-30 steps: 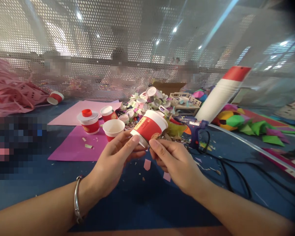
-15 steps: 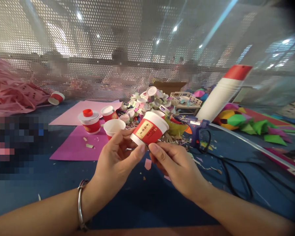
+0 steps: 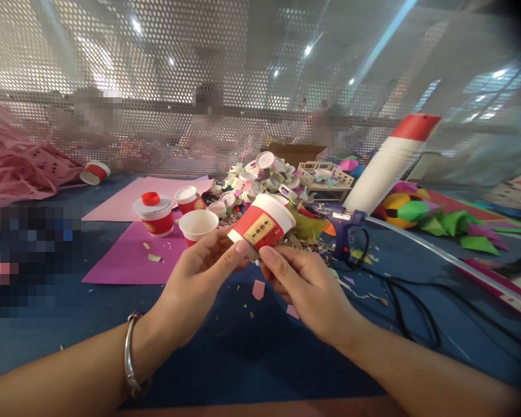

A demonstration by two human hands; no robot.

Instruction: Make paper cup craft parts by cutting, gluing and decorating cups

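Red paper cup (image 3: 261,225) tilts rim up-right, base pinched by both hands' fingers (image 3: 238,249).

bright overhead light, soft and warped edges

the scene is well lit from ceiling lamps, which show as white glare spots through the perforated screen (image 3: 165,87) behind the bench (image 3: 252,347). a pale streak of reflection runs diagonally at upper right. shadows under the forearms are faint and diffuse. the wide lens bends straight lines near the edges, the right corners darken, and the far background is hazy. pixelated blocks cover the left side.
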